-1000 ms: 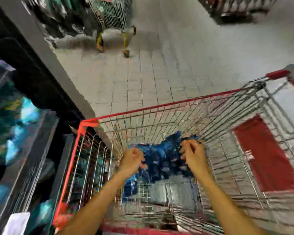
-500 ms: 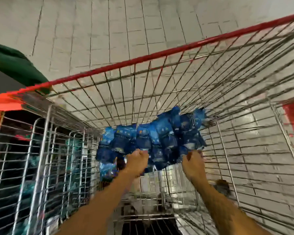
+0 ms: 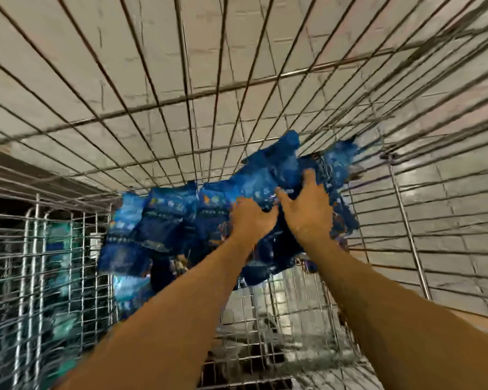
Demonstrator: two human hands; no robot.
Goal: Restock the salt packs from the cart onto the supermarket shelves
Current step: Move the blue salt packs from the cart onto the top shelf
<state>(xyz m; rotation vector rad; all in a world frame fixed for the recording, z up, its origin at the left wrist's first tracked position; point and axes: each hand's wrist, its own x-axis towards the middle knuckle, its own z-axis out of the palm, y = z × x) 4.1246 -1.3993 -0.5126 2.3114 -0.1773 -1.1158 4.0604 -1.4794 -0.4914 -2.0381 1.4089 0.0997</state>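
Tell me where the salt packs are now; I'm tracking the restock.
In the head view, the blue salt packs lie heaped at the cart's far end, with the left hand and right hand on them.

Head camera looks steeply down (close) into the cart.

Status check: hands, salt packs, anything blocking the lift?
Left hand and right hand both gripping the blue salt packs. Packs inside the cart, against its far wire wall. No visible obstruction.
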